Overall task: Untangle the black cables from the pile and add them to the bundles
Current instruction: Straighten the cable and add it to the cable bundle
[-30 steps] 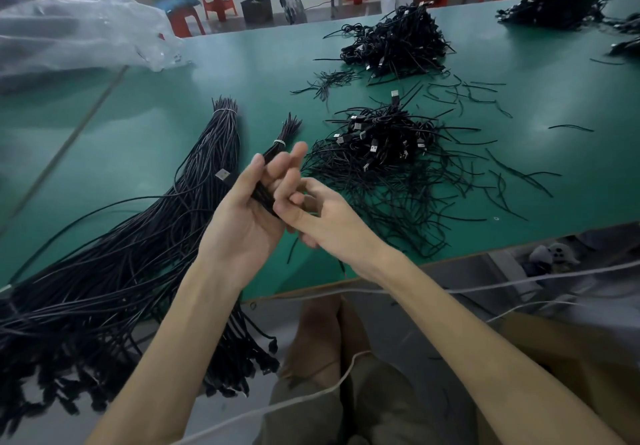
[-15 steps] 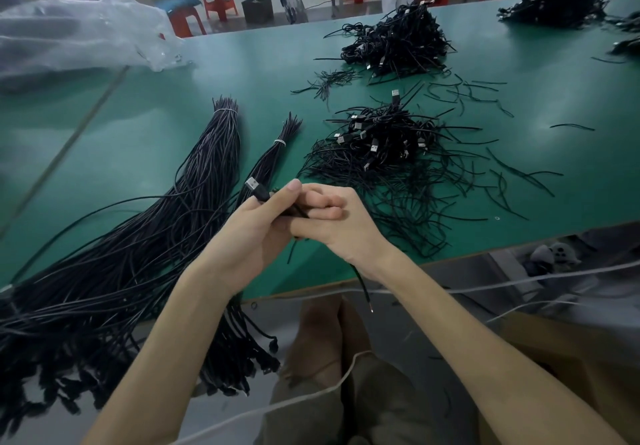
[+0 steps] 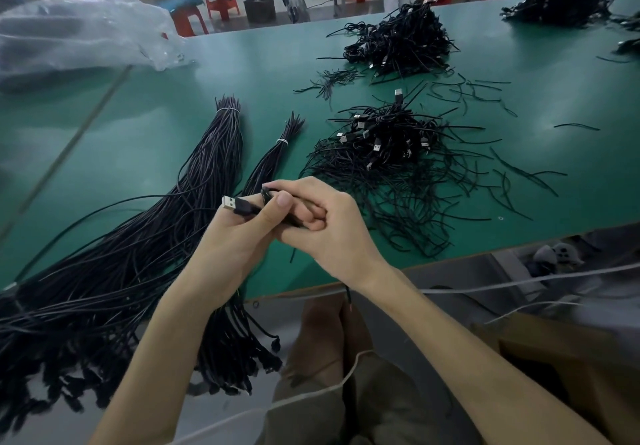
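A black cable (image 3: 243,208) is held at frame centre, plug poking out to the left. It is clenched by the left grip (image 3: 235,240) and curled round by the right grip (image 3: 329,233). The tangled pile (image 3: 391,160) is seen just beyond, right of centre on the green counter (image 3: 138,125), with the tied bundles (image 3: 214,167) at left.

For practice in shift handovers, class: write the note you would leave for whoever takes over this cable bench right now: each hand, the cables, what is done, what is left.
Left hand grips one black cable just behind its USB plug.
Right hand is curled round the same cable; its tail hangs below the table edge.
Done: a large bundle and a small bundle lie tied on the green table.
Left: add the held cable to a bundle, then work through the tangled pile; a farther pile waits behind it.
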`<state>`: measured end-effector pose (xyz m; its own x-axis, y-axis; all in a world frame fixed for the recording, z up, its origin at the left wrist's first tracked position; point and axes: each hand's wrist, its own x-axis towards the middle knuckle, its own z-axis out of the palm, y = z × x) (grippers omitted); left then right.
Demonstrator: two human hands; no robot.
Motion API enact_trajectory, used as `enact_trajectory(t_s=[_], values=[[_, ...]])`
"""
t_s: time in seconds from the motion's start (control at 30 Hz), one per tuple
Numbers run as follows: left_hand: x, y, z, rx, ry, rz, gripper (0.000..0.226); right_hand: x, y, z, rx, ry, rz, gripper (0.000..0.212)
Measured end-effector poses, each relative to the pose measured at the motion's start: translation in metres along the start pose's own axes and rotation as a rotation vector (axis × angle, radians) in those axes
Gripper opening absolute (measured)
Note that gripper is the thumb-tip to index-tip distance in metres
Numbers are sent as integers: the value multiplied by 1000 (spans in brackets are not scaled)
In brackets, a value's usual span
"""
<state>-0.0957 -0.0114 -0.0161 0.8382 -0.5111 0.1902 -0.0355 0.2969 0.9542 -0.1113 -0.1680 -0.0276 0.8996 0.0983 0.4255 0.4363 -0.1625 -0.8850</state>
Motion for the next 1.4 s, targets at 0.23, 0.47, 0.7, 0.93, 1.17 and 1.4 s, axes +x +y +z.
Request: enact_trajectory(t_s=[0.23, 0.47, 0.7, 0.93, 1.17, 1.4], values=[[19, 22, -25, 182, -234, -199, 31, 16, 3, -17, -231, -119, -37, 50], [14, -3, -7, 154, 183, -114, 24, 18, 15, -23, -404, -66, -117, 47], [12, -21, -5, 355, 345, -58, 14, 17, 21, -28, -525, -131, -39, 47], [11, -20, -18, 394, 322, -104, 12, 15, 20, -27, -501, -313, 170, 22], [17, -16, -30, 534, 368, -237, 35, 10, 17, -22, -806, -412, 0, 21], [20, -6, -38, 974, 151, -224, 39, 4, 23, -22, -907, -401, -88, 17]])
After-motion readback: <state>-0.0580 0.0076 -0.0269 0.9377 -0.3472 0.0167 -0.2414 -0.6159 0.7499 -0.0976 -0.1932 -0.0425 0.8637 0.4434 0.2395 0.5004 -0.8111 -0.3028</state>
